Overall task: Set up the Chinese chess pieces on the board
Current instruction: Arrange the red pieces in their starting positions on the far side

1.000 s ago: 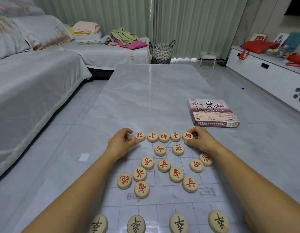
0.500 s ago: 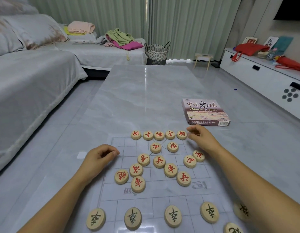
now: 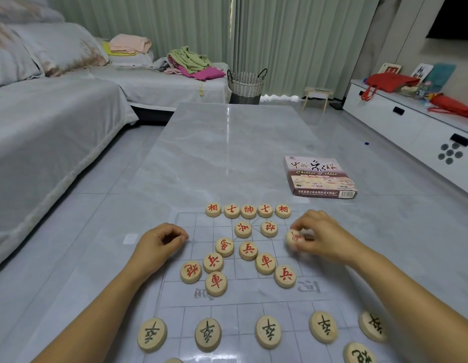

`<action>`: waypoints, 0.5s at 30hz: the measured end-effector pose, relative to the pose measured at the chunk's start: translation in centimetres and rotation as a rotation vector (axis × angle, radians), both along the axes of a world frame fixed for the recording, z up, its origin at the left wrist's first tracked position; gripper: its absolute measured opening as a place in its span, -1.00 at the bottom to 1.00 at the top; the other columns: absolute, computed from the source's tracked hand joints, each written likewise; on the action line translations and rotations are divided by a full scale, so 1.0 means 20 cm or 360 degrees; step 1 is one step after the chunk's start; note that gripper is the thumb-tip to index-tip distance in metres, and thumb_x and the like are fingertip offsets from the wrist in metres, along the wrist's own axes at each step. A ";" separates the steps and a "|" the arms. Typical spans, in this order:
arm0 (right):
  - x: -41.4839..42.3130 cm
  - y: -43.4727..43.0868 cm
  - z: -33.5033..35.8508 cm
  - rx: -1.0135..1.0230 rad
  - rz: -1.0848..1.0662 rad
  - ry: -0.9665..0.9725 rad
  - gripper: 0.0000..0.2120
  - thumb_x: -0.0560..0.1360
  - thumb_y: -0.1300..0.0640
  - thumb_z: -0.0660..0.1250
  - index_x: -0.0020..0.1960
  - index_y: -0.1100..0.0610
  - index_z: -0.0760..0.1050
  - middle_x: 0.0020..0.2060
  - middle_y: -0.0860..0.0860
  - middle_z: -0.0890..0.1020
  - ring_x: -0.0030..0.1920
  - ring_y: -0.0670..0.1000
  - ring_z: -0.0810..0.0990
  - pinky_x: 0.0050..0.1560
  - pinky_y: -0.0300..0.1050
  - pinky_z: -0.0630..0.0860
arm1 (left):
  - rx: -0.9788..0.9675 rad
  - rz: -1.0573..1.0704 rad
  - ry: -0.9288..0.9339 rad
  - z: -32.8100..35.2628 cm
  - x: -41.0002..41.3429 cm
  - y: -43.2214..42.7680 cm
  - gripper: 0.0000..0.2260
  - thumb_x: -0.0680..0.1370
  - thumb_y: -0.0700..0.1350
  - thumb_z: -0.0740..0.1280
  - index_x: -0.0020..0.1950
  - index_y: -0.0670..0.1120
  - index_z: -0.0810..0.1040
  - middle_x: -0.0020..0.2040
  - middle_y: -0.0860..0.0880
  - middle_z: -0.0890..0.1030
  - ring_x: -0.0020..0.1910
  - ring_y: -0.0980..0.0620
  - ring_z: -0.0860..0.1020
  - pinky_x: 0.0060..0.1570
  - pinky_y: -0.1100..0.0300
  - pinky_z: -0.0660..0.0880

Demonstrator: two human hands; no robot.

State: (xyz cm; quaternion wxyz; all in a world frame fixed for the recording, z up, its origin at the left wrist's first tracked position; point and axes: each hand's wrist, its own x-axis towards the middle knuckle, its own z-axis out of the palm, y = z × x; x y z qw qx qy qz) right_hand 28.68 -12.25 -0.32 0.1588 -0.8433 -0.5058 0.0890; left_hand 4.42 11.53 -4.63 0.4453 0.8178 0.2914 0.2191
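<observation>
A clear plastic chess board [image 3: 253, 292] lies on the grey marble table. Several round wooden pieces with red characters form a row [image 3: 248, 211] along the board's far edge. More red pieces [image 3: 248, 250] lie scattered across the board's middle. Black-character pieces [image 3: 268, 331] stand in a line near me. My right hand [image 3: 324, 237] pinches a red piece [image 3: 293, 237] at the board's right side, tilted and blurred. My left hand [image 3: 159, 244] hovers at the board's left edge, fingers loosely curled, holding nothing.
The Chinese chess box [image 3: 319, 178] lies on the table beyond the board to the right. A grey sofa [image 3: 44, 132] runs along the left. A woven basket [image 3: 247, 85] stands past the table. A white cabinet [image 3: 416, 127] lines the right wall.
Both hands left the far row. My left hand drew back to the board's left edge. My right hand came nearer and picked up a red piece from the right side.
</observation>
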 end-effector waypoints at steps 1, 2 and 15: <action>0.03 0.01 0.02 0.0148 -0.0060 0.0043 -0.78 0.43 0.04 0.37 0.06 -0.04 0.46 -0.01 -0.05 0.45 0.06 -0.03 0.41 0.02 -0.22 0.28 | 0.0005 0.0003 0.0004 0.00 0.00 0.00 -0.89 0.49 -0.24 0.32 -0.15 -0.06 0.60 -0.12 -0.02 0.63 -0.08 0.03 0.56 -0.11 0.32 0.44; 0.07 0.02 0.04 0.0254 -0.0139 0.0052 -0.78 0.45 0.09 0.36 0.08 -0.02 0.47 -0.01 -0.04 0.45 0.03 -0.03 0.44 -0.01 -0.24 0.30 | 0.0009 0.0005 0.0006 0.00 0.00 0.00 -0.89 0.49 -0.24 0.32 -0.15 -0.07 0.61 -0.12 -0.02 0.63 -0.08 0.04 0.56 -0.11 0.32 0.44; 0.31 0.14 -0.15 0.0054 -0.0688 0.0167 -0.56 0.36 -0.01 0.46 0.13 0.13 0.42 0.14 0.08 0.42 0.05 0.04 0.46 0.01 -0.11 0.43 | 0.0017 0.0020 -0.0007 -0.01 0.01 0.00 -0.89 0.49 -0.22 0.32 -0.16 -0.06 0.61 -0.11 0.01 0.63 -0.07 0.07 0.56 -0.11 0.31 0.43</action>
